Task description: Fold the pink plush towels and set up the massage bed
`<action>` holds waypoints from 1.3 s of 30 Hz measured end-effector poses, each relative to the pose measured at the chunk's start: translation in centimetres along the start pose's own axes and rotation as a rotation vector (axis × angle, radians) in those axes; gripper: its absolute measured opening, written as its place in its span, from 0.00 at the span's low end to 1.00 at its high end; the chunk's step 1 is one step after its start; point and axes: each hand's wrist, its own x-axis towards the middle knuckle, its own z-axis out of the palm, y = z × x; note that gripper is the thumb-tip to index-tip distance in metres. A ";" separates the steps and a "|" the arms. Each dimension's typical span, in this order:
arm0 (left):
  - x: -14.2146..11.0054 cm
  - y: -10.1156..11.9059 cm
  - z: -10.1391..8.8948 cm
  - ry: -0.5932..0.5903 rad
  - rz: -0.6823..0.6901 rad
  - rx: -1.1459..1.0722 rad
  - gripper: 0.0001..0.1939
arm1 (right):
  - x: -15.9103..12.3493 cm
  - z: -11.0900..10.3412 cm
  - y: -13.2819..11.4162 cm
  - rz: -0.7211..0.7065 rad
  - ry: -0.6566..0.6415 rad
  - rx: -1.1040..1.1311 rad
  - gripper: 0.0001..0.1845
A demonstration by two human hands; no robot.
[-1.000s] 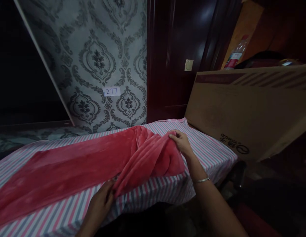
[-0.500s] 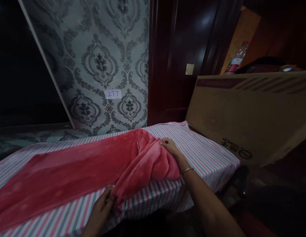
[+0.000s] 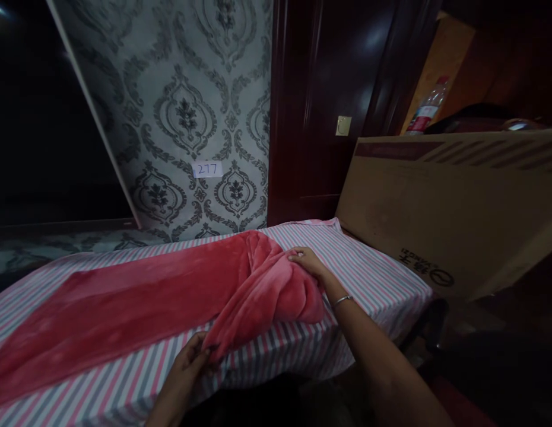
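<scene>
The near left end of the red plush blanket (image 3: 151,299) is running out past the left edge of the view, so its full length is staying unseen. The blanket is lying on a pink, grey and white striped cloth (image 3: 369,273), which is covering a long surface and hanging over its near edge; what is supporting it is disappearing into shadow below. The blanket's long axis is running from lower left to upper right, lengthwise along the cloth, with the flat part pointing left and the bunched, folded-over part sitting at the right end. There, creases are slanting from the far edge down toward the near edge, and the layers beneath are hiding under the fold.

The left hand (image 3: 189,359) is pinching the fold's near corner between thumb and fingers; shadow is making the fingertips hard to read. The right hand (image 3: 308,264) is gripping the fold's upper edge, its thumb side showing while the plush is partly concealing the other fingers. A thin bangle (image 3: 342,300) is circling the right wrist.

Beyond the cloth's right end, a cardboard box (image 3: 436,207) is leaning, cut off by the frame, and a dark screen (image 3: 53,130) is cropping out at upper left.
</scene>
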 end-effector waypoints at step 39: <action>7.9 18.0 6.9 -0.137 0.578 0.151 0.09 | -15.5 -11.1 -10.1 -0.051 -0.097 -0.371 0.18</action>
